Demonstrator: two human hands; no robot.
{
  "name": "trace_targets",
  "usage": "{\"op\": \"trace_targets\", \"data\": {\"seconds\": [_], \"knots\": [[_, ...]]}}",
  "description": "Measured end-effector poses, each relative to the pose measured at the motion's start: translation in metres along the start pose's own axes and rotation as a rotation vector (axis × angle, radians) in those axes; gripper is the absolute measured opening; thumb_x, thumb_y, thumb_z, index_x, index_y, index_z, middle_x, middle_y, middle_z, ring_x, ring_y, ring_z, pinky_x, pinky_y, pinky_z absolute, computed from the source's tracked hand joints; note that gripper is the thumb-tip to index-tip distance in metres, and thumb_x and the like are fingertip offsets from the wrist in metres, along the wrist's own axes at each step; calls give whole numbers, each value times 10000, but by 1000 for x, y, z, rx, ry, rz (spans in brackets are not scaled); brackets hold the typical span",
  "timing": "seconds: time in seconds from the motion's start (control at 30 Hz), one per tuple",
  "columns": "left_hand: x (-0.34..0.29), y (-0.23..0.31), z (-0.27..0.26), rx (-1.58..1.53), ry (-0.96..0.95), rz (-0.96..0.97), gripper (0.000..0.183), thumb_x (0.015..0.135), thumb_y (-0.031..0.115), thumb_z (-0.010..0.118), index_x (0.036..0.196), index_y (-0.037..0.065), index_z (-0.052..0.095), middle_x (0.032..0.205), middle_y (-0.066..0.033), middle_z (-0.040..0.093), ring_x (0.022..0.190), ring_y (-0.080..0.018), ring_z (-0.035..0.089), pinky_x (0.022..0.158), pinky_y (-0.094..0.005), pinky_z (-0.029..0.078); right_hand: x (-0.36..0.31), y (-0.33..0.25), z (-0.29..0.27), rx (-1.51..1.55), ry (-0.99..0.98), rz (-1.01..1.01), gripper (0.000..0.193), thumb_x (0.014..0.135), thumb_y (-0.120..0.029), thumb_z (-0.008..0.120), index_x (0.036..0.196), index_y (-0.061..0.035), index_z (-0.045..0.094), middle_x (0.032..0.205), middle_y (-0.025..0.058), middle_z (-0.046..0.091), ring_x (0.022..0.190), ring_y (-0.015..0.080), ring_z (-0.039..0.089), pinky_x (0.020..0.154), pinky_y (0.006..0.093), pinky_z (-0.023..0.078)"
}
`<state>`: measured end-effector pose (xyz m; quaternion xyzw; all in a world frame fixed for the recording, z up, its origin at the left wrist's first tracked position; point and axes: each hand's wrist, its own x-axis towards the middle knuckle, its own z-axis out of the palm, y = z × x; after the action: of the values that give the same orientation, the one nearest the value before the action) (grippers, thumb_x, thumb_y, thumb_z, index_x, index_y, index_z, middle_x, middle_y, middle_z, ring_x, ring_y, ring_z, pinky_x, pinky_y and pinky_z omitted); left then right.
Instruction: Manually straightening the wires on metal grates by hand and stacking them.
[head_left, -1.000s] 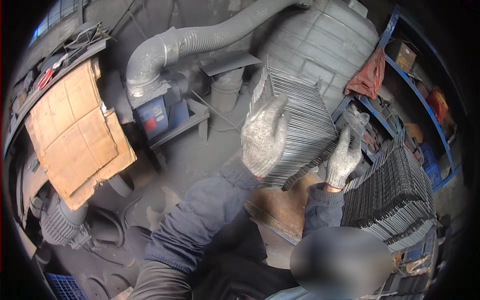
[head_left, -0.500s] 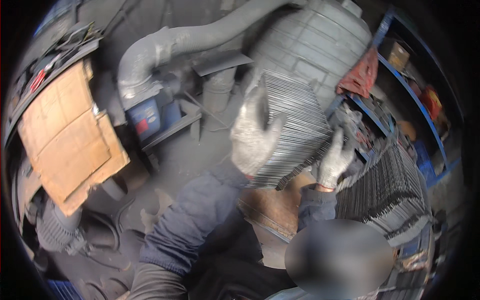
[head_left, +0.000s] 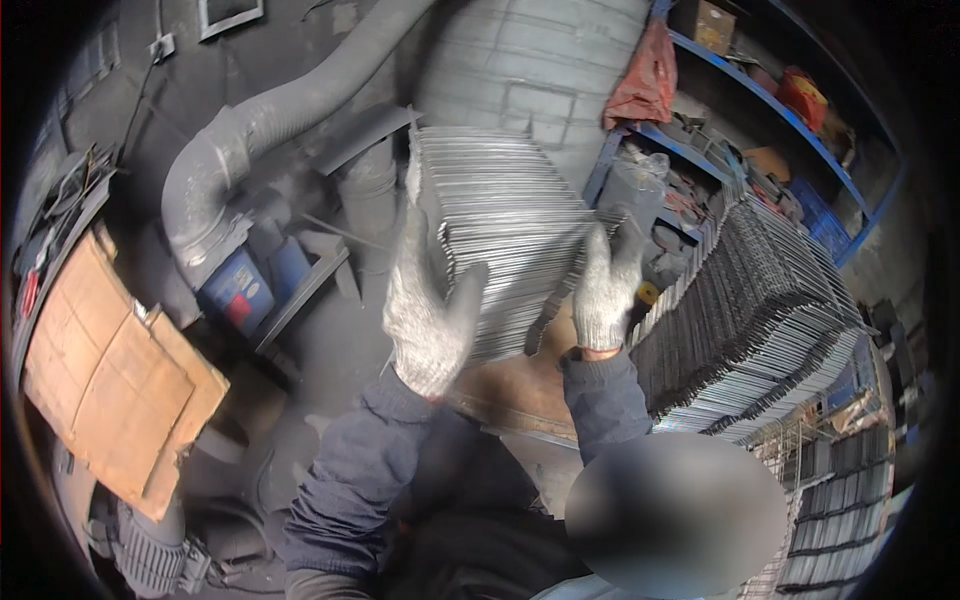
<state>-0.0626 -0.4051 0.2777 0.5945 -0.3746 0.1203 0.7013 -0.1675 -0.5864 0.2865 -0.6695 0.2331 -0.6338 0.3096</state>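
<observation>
Flanking the stack of thin metal plates (head_left: 510,215) on both sides, my gloved hands stand between me and the big grey tank (head_left: 540,65), which I take as my landmark. The stack lies on my side of the tank, straight ahead of me, and its long axis runs from near my wrists toward the tank, the far end leaning a little to the left. The single plates lie across that line, edge beside edge.

My left hand (head_left: 430,310) is the one more over the stack: it is spread wide, fingers reaching tankward along the left side, thumb set apart and lying over the near plates. My right hand (head_left: 605,290) sits at the right corner, fingers only partly opened and blurred; I cannot tell whether it grips the edge or merely touches it. Below the stack, on the side away from the tank, a brown board (head_left: 525,385) shows, though what bears the weight is hidden.

The stack looks silvery grey, with fine bright and dark lines packed tight, a dark, jagged border down its right side, and a raised rim at the far left. Right of the tank and closer to me, a second, darker pile of plates (head_left: 745,310) stands apart.
</observation>
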Motion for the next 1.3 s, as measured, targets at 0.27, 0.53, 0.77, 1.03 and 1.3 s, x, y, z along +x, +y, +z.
{"op": "trace_targets", "data": {"seconds": [0.27,0.53,0.77,1.03,1.3], "knots": [[-141,-34,-112,82,131,-359,845,948,8,758,1665,-28,313,1599,-256,505,1479,-347,522,1203,-441,453,-192,-5,-1,47,-267,-404,720,983,-165,764,1555,107,423,1608,331,461,1502,439,468,1245,491,377],[-348,-124,-252,-514,629,-1069,405,1115,264,590,1425,4,592,1276,-121,702,1175,-231,667,1024,-395,560,-369,-45,57,545,-1440,355,429,1027,-159,720,1414,-6,617,1404,158,645,1291,295,643,1126,392,495],[-428,-140,-300,-437,606,-848,447,1098,346,602,1382,1,616,1245,-146,706,1150,-262,687,1027,-384,559,-487,-19,80,494,-1869,1472,333,1150,-223,538,1402,-26,629,1322,107,717,1123,220,732,993,356,595],[-364,43,-311,291,833,-907,613,985,241,788,1476,-38,551,1341,-215,713,1296,-281,684,1122,-380,525,-573,-4,128,589,-2071,1512,343,1061,-115,617,1386,-5,627,1277,149,696,1105,268,705,957,373,583],[-427,178,-348,1134,1045,-905,391,907,185,831,1250,32,724,1067,-143,778,991,-288,758,889,-393,603,-564,-66,106,326,-2289,1303,248,1101,-130,616,1323,-26,658,1000,81,701,879,170,686,716,299,559]]}}
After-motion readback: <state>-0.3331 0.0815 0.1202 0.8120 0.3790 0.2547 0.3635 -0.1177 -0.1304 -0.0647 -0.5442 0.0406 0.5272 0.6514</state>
